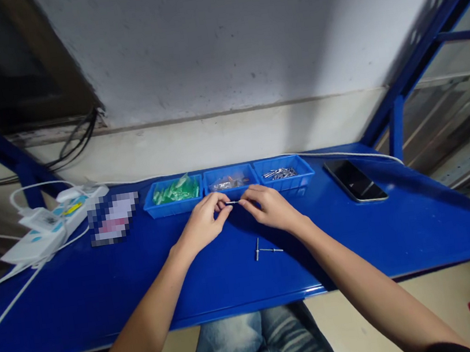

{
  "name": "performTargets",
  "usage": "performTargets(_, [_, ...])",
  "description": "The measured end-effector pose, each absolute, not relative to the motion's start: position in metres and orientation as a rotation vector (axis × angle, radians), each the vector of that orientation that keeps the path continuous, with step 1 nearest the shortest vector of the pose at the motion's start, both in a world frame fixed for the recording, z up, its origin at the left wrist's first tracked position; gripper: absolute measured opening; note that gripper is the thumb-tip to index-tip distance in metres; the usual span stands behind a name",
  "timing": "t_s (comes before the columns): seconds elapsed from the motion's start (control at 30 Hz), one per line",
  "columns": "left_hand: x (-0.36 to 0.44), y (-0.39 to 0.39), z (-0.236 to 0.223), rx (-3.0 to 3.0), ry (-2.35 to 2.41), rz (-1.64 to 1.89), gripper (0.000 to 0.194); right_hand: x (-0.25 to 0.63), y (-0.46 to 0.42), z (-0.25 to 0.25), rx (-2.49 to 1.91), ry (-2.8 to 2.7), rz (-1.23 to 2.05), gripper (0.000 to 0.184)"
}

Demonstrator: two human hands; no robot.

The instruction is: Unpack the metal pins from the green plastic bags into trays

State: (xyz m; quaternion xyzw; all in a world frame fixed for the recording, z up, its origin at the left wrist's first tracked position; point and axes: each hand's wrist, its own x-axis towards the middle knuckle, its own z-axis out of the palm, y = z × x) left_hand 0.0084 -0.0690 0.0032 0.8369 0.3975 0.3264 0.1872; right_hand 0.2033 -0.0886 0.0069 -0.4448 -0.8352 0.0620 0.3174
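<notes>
Pinching metal pin [232, 202] in left hand [206, 218] and right hand [272, 207] — just before bins [228, 172], near loose pins [257, 251], phone [354, 181] well apart.

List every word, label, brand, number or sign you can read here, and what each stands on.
None can be read.
Yellow patch on the power strip: too small.
Flat item beside it: pixelated.
Green packets: too blurred.
Phone: dark screen, nothing legible.
Loose metal pins: too small.
</notes>
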Motion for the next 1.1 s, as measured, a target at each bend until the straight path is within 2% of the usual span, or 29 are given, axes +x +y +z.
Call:
performTargets(0.07, [0.010, -0.071, 0.004, 2.364, 1.125, 0.953, 0.015, 0.205, -0.088, 0.007, -1.157, -2.172, 0.198, 0.024])
performTargets(0.33, [0.010, -0.071, 0.005, 2.348, 1.121, 0.915, 0.028, 0.205, -0.089, 0.005, -1.098, -2.147, 0.199, 0.007])
performTargets(0.53, [0.012, -0.076, 0.008, 2.281, 1.150, 0.874, 0.024, 0.216, -0.084, 0.010, -1.164, -2.082, 0.103, 0.017])
performTargets(0.67, [0.015, -0.088, 0.017, 2.421, 1.011, 0.486, 0.028, 0.245, -0.073, 0.012, -1.576, -1.695, -0.124, 0.024])
performTargets(0.8, [0.025, -0.106, 0.018, 2.702, 0.809, 0.239, 0.037, 0.263, -0.068, 0.006, -1.909, -1.476, -0.142, 0.039])
performTargets(0.93, [0.031, -0.109, 0.008, 2.837, 0.817, 0.205, 0.012, 0.244, -0.072, 0.005, -1.778, -1.652, -0.018, 0.033])
performTargets(1.1, [0.025, -0.090, -0.006, 2.858, 1.045, 0.253, 0.011, 0.211, -0.085, 0.007, -1.448, -2.061, 0.261, 0.022])
